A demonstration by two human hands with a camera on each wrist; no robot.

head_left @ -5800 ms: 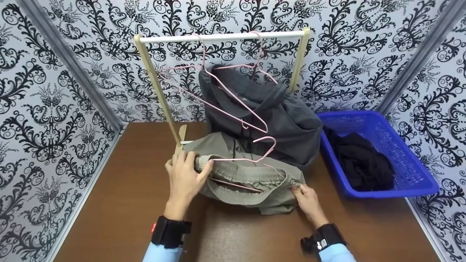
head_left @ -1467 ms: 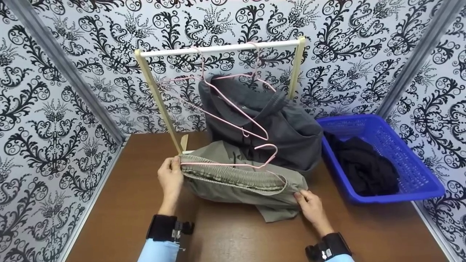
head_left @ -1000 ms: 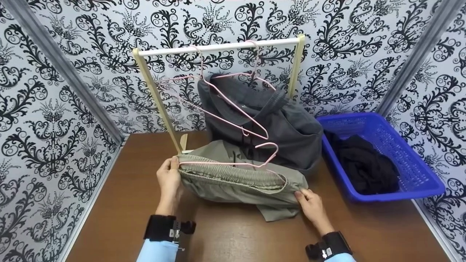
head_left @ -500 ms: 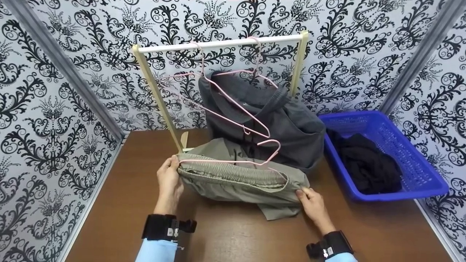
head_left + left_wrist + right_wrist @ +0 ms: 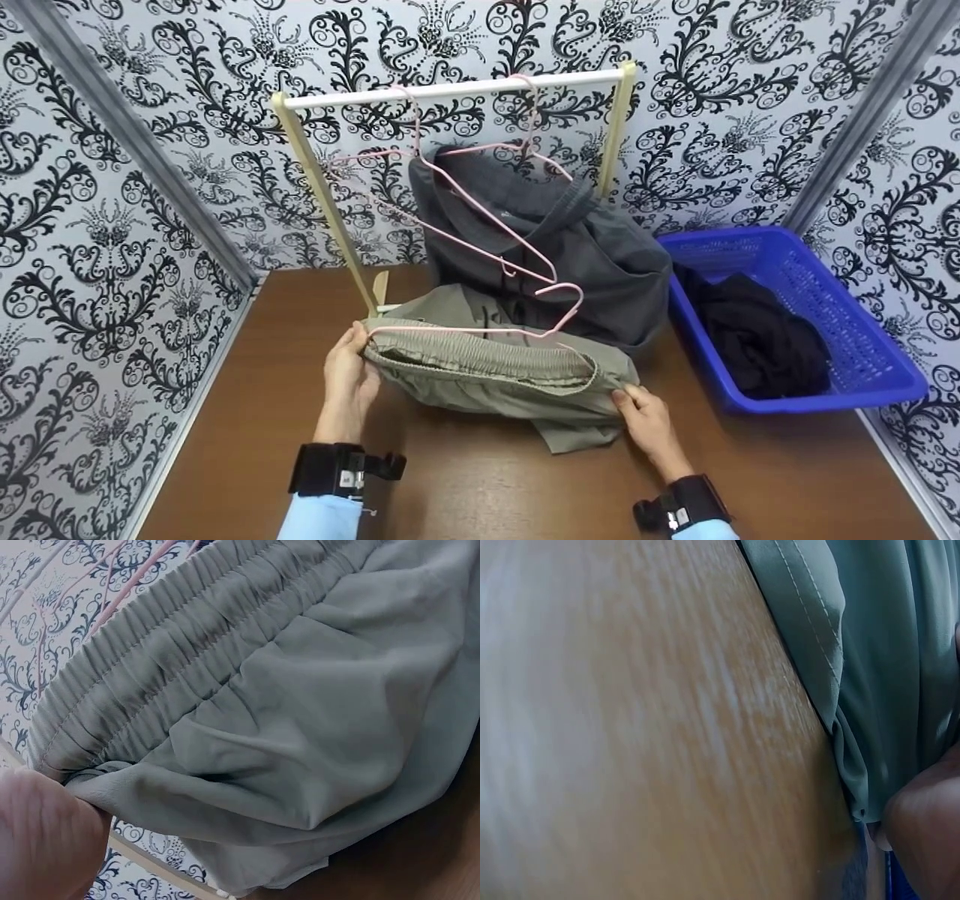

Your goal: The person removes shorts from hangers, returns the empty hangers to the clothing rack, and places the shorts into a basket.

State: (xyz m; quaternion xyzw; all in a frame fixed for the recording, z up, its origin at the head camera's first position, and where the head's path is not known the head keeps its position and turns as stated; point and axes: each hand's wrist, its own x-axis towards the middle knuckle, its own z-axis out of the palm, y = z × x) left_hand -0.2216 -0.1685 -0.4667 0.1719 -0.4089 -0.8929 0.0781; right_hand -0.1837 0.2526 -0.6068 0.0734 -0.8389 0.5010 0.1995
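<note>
Olive-grey elastic-waist shorts (image 5: pixel 480 390) are stretched sideways between both hands, low over the table in the head view. At the left end of the waistband, my left hand (image 5: pixel 346 379) pinches the cloth; its wrist view shows the gathered waistband (image 5: pixel 165 667) close up. My right hand (image 5: pixel 646 424) pinches the opposite side just below the band. A pink wire hanger (image 5: pixel 465 330) sits in the waist opening, its hook sticking up and its left arm reaching the left end of the band. Its lower part is hidden inside the cloth.
Behind stands a small rack with a white rail (image 5: pixel 465 86), bearing a bare pink hanger (image 5: pixel 487 214) and another holding dark grey shorts (image 5: pixel 600 262). At right, a blue basket (image 5: pixel 855 330) contains black cloth (image 5: pixel 765 337). Brown table (image 5: pixel 480 495) lies in front.
Since the oldest frame, my left hand has shifted to the left end of the waistband, which is pulled wider, with the hanger's left arm now at that end. My right hand keeps its grip.
</note>
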